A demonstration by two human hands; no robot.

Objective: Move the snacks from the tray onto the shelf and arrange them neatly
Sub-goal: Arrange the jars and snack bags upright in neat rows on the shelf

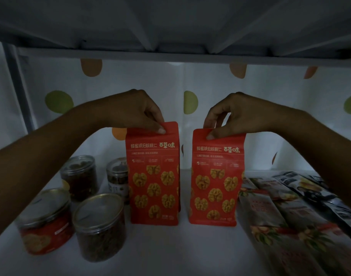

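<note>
Two red walnut bags point(153, 174) point(215, 178), four clear jars point(100, 226) point(45, 222) point(79, 176) point(119, 178), and perhaps three flat snack packets point(286, 226).

This is looking like a home storage shelf or cloth-covered pantry rack. A white shelf board point(170, 251) is carrying packaged snacks: lidded jars point(100, 226) toward its left edge, red walnut pouches point(153, 176) standing mid-board, flat packets point(286, 222) lying toward its right edge. A polka-dot fabric backing point(210, 90) is hanging behind, under another shelf point(170, 56).
</note>
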